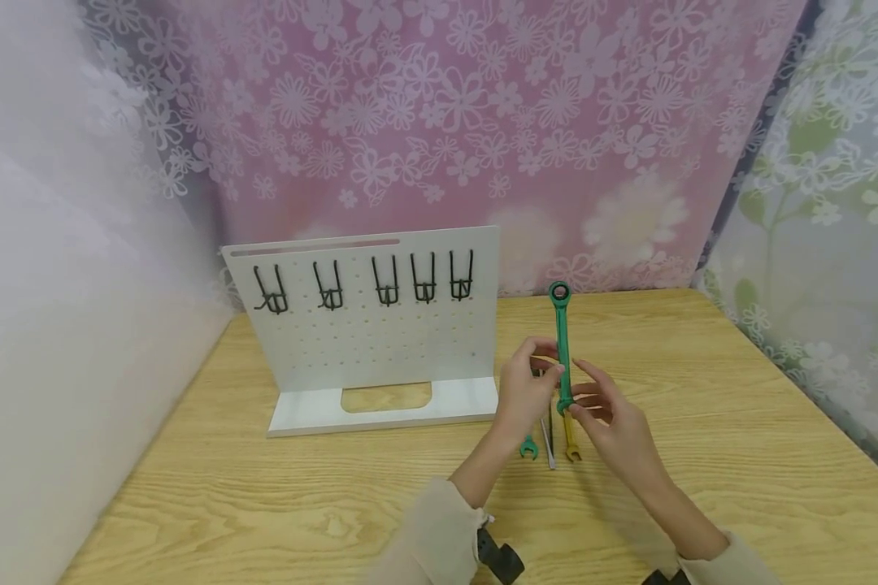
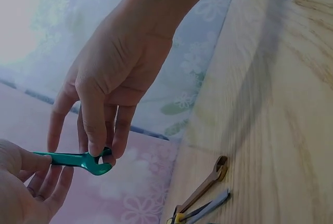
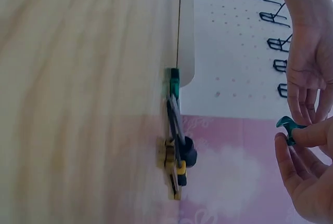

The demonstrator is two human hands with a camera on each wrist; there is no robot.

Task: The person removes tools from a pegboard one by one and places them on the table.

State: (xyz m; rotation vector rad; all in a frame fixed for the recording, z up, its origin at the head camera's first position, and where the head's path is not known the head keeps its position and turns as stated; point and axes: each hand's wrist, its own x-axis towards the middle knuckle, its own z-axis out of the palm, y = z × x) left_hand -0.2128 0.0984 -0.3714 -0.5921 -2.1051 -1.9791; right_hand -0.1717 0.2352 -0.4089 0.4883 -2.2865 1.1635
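Note:
A green ratcheting combination wrench (image 1: 563,341) is held upright above the table, ring end up and open end down. My left hand (image 1: 527,390) pinches its shaft between thumb and fingers. My right hand (image 1: 622,431) pinches the open end from the other side. In the left wrist view, the right hand (image 2: 112,73) has thumb and fingertips at the open jaw of the wrench (image 2: 78,159). The right wrist view shows the right hand (image 3: 312,182) at that same end, with the left hand (image 3: 309,63) beyond it.
Below the hands lie another green wrench (image 1: 529,448), a screwdriver (image 1: 549,455) and a yellow wrench (image 1: 572,448), partly hidden. To the left stands a white pegboard (image 1: 380,349) with several black hooks (image 1: 388,288). Floral curtains surround the wooden table (image 1: 300,504).

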